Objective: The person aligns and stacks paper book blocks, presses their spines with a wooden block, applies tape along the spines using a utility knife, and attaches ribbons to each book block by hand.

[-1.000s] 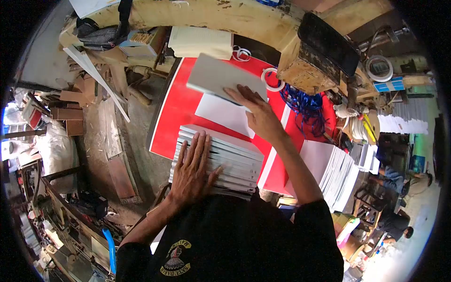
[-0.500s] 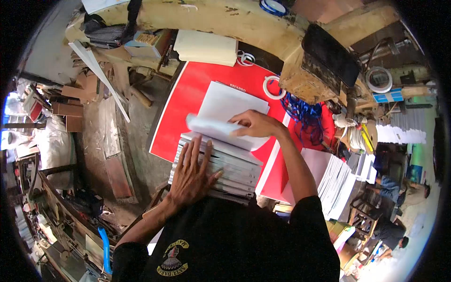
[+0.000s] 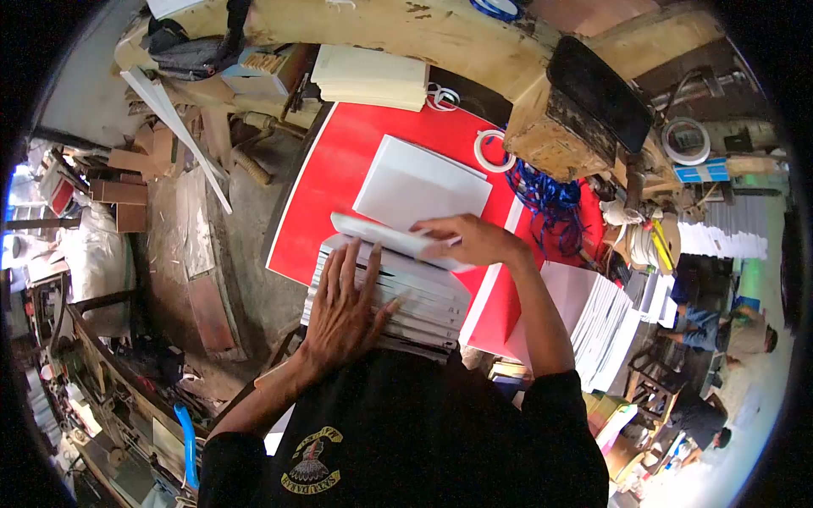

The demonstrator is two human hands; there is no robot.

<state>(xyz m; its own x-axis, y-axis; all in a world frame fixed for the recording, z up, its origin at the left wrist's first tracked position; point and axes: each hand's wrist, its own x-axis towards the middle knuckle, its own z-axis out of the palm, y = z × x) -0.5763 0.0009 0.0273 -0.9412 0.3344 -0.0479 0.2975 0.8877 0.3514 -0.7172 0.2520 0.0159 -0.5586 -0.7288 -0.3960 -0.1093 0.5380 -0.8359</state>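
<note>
My left hand point(image 3: 343, 309) lies with spread fingers on a row of thin white booklets point(image 3: 423, 305), packed side by side near my body. My right hand point(image 3: 466, 240) is closed on the right end of a white booklet point(image 3: 373, 231) at the far edge of that row; its fingertips are slightly blurred. Beyond it, a white booklet stack point(image 3: 422, 184) lies flat on the red sheet point(image 3: 326, 195).
Cream paper stack point(image 3: 369, 78) at the back; white tape roll point(image 3: 491, 151) beside a worn block point(image 3: 559, 127). Blue ribbons point(image 3: 546, 203) lie right of it. More white booklets point(image 3: 605, 326) fan out at right. Two people are at far right.
My right hand first rested on a raised booklet over the red sheet, then gripped a booklet and brought it down to the row's far edge. My left hand has stayed on the row.
</note>
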